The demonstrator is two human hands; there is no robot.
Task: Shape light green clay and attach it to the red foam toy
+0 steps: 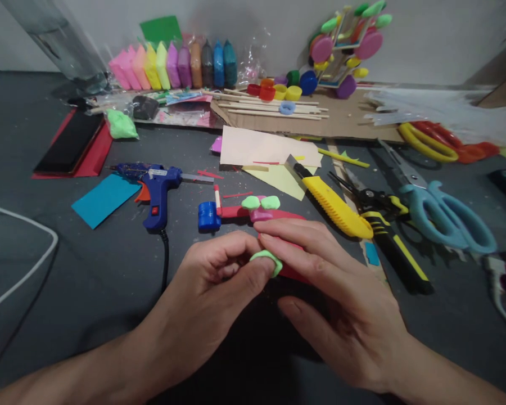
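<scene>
My left hand (219, 287) pinches a small flattened piece of light green clay (274, 263) between thumb and curled fingers. Beside it, my right hand (346, 287) has its fingers stretched out, their tips by the clay, with the thumb held apart below. Whether those fingertips press on the clay, I cannot tell. Just beyond lies a pink clay piece (261, 214) with two light green clay pads (271, 202) on it, on a red strip (236, 212). A blue bottle-cap-like cylinder (209, 217) stands at the strip's left end. Part of the red material is hidden under my right hand.
A blue glue gun (156, 194) lies at left, its cord running toward me. At right are a yellow utility knife (333, 205), black-yellow pliers or cutter (398, 253) and blue scissors (442, 219). Bagged clay (172, 64), wooden sticks (274, 112) and a colourful model (346, 50) line the back.
</scene>
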